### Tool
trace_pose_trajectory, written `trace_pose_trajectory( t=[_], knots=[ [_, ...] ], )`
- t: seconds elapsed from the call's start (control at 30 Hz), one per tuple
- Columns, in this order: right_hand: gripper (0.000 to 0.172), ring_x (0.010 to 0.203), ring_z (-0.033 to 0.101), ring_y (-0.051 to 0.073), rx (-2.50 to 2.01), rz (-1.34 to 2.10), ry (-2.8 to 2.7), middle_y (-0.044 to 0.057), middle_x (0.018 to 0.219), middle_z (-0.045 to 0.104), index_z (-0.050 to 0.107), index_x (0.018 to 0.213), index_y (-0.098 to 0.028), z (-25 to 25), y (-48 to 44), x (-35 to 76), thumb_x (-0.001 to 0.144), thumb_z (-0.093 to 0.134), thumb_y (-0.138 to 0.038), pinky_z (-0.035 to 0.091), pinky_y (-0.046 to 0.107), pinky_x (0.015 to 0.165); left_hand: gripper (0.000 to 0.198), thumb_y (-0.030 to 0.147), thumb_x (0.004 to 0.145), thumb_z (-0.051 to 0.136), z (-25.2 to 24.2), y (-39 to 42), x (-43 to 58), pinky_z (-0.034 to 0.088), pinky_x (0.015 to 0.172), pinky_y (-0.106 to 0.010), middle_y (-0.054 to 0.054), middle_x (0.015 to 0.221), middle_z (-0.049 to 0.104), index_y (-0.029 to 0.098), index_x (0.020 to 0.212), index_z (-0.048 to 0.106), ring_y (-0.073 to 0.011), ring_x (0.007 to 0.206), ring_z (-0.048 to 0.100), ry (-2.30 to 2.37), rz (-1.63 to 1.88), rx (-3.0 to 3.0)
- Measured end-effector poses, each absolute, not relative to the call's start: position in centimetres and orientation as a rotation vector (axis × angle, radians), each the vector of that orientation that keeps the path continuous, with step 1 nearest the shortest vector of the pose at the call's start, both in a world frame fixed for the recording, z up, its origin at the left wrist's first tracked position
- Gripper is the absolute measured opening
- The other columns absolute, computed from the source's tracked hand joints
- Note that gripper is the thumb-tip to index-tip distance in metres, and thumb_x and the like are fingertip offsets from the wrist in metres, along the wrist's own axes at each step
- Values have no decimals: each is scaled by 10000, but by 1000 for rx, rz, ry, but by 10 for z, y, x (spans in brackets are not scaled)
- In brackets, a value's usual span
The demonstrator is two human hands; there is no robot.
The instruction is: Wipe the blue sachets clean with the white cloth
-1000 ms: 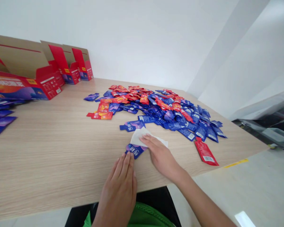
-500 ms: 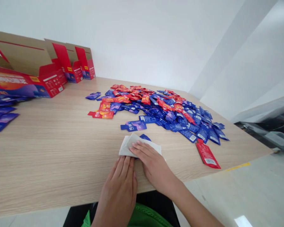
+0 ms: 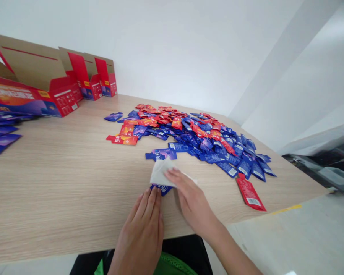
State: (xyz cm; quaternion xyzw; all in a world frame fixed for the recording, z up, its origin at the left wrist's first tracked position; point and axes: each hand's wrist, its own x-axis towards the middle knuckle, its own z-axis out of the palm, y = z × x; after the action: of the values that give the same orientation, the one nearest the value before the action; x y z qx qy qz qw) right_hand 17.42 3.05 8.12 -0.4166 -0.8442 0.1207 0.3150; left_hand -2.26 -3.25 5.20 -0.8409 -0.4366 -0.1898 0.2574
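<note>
Cartons [image 3: 65, 100], open cardboard, upper left, contents hidden | blue pouch [image 3: 164, 190], flat, glossy, centre | left grip [image 3: 143, 225]: flat, unclenched, touching pouch | right grip [image 3: 193, 202]: fingers over white cloth [image 3: 161, 172], closure unclear

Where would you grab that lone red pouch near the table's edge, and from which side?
Probably pinch the red pouch by its wide barcode end, from the table edge: it lies flat, that end closest to the edge, its narrow neck pointing toward the pile.

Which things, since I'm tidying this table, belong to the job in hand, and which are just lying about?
In hand: white cloth, under right hand; blue pouch, touching left hand.
Seemingly lying about: pouch pile; rightmost red pouch; open boxes.
</note>
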Motion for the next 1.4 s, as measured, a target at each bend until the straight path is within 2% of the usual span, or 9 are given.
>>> trace_pose_trajectory(
  t=[0.13, 0.37, 0.5, 0.63, 0.77, 0.87, 1.0, 1.1, 1.4],
  knots=[
    [756, 1531, 437, 198, -1048, 311, -2373, 49, 1583, 570, 552, 1542, -254, 76, 36, 166, 881, 374, 68, 370, 504, 1284, 455, 95, 917, 438, 57, -32, -22, 578, 1070, -469, -237, 1391, 674, -20, 1296, 660, -354, 1294, 660, -1171, -460, -2271],
    [649, 1437, 564, 279, -1427, 134, -2120, 127, 1516, 625, 611, 1494, -218, 67, 61, 241, 920, 410, 9, 426, 592, 1228, 485, 128, 944, 422, 58, -34, -18, 556, 1119, -415, -187, 1473, 625, 10, 1368, 625, -307, 1376, 597, -1271, -437, -2250],
    [597, 1471, 525, 232, -1279, 215, -2090, 84, 1567, 582, 551, 1541, -258, 80, 42, 207, 1003, 388, -55, 419, 525, 1249, 484, 139, 944, 422, 57, -34, -19, 562, 1112, -411, -170, 1485, 619, 39, 1364, 640, -301, 1372, 602, -1267, -409, -2257],
    [674, 1530, 438, 191, -1051, 321, -2319, 49, 1598, 554, 535, 1551, -258, 85, 28, 159, 955, 379, 17, 382, 470, 1279, 440, 119, 922, 421, 60, -33, -20, 612, 1035, -439, -192, 1350, 709, 23, 1236, 714, -332, 1257, 686, -1190, -455, -2239],
    [752, 1513, 465, 210, -1110, 239, -2347, 61, 1573, 581, 558, 1537, -266, 73, 43, 176, 881, 400, 66, 387, 510, 1270, 455, 101, 906, 440, 60, -33, -20, 612, 1029, -429, -196, 1381, 688, 4, 1280, 681, -324, 1276, 675, -1189, -459, -2222],
    [715, 1453, 546, 228, -1353, 107, -2201, 89, 1538, 613, 584, 1515, -253, 63, 56, 216, 891, 402, 45, 434, 519, 1235, 470, 109, 916, 440, 58, -32, -19, 597, 1047, -422, -195, 1417, 668, -11, 1322, 645, -311, 1305, 658, -1198, -498, -2230],
    [636, 1437, 564, 270, -1520, 10, -2124, 146, 1522, 617, 637, 1461, -179, 62, 59, 245, 904, 394, 11, 444, 535, 1222, 448, 180, 987, 439, 60, -25, -16, 591, 1026, -401, -132, 1397, 707, 68, 1384, 613, -251, 1257, 684, -1434, -648, -2233],
    [622, 1431, 572, 271, -1544, -2, -2117, 148, 1520, 618, 644, 1453, -173, 64, 56, 244, 912, 389, -2, 446, 530, 1219, 455, 277, 1017, 501, 67, -13, -13, 586, 1006, -424, -127, 1397, 704, 106, 1432, 574, -256, 1237, 675, -1741, -723, -2212],
    [597, 1420, 583, 274, -1514, 19, -2089, 141, 1505, 631, 656, 1441, -180, 63, 56, 240, 938, 375, -25, 460, 545, 1205, 291, 248, 1034, 496, 90, 11, -13, 548, 923, -483, -80, 1178, 768, 192, 1228, 706, -298, 1094, 688, -1919, -635, -2319]
  ],
)
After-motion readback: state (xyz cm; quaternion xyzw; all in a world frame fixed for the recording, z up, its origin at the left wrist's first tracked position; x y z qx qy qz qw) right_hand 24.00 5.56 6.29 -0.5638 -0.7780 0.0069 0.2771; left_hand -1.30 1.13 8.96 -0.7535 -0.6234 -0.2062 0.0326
